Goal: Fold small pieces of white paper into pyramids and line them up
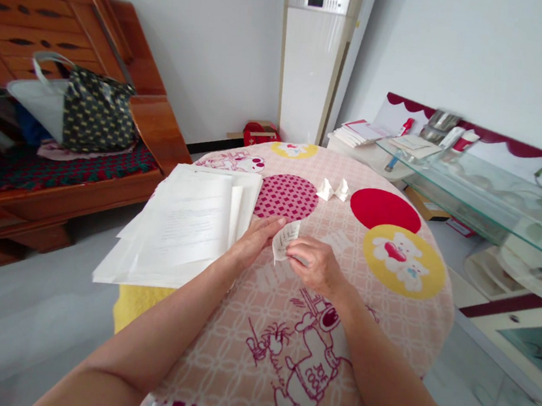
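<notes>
Between my two hands, above the middle of the patterned tablecloth (pixel 245 331), is a small piece of paper (pixel 285 240) with rows of dark marks on it. My right hand (pixel 316 262) pinches its lower right edge between thumb and fingers. On the other side, my left hand (pixel 260 236) has its fingers at the paper's upper left edge, closed around it. Two small folded white paper pieces (pixel 334 190) stand side by side farther back on the cloth. To the left of my left hand lies a stack of printed sheets (pixel 184 225), unevenly piled.
A wooden bench (pixel 69 191) with a dark patterned bag (pixel 97 109) stands at the left. Behind the round table rises a tall white air conditioner (pixel 310 69). On the right, a glass shelf (pixel 488 203) holds cups and papers. Yellow cloth (pixel 134 308) hangs below the sheets.
</notes>
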Available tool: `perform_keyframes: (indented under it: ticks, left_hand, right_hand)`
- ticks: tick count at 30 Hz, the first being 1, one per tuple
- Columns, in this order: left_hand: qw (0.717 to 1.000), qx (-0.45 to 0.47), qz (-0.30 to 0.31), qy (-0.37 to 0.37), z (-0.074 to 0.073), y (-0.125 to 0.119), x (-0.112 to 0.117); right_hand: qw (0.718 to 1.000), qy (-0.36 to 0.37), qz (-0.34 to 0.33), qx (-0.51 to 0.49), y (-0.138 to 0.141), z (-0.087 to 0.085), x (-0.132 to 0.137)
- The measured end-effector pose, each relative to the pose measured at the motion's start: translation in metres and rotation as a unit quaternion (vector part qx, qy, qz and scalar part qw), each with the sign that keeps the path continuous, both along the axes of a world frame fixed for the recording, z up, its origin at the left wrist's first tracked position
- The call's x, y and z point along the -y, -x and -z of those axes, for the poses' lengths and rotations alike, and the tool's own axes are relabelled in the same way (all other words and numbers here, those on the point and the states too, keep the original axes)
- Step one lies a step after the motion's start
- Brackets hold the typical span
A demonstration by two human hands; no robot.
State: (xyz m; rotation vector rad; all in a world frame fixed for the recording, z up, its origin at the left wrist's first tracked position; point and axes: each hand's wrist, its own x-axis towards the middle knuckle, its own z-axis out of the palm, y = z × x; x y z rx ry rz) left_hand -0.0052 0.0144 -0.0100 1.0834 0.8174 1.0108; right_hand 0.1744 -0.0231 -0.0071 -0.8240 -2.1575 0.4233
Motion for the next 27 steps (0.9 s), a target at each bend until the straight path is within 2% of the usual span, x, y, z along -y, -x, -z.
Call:
perform_keyframes:
  ticks: [4,8,12,17,23,27]
  left_hand:
    - [1.0,0.016,0.016,0.013,0.001,0.0,-0.002]
    - [0.999,0.012,0.045,0.015,0.001,0.002,-0.003]
    - [0.999,0.016,0.034,0.02,0.002,0.004,-0.003]
    - [0.999,0.018,0.02,0.039,0.001,0.004,-0.002]
    - [0.996,0.04,0.051,0.056,-0.003,0.004,0.0]
    - [0.992,0.064,0.078,0.081,-0.002,0.004,0.0]
  right_hand:
    - [0.999,-0.025,-0.026,0.018,0.0,0.002,-0.002]
    - [1.0,-0.008,-0.02,0.01,-0.003,0.003,-0.004]
    - [0.998,0.051,0.01,-0.046,-0.006,0.003,-0.006]
    - [0.982,0.141,0.047,-0.116,-0.008,0.002,-0.006]
    - [0.946,0.236,0.095,-0.2,-0.011,0.001,-0.006]
    - [0.93,0.263,0.114,-0.228,-0.012,-0.003,-0.007]
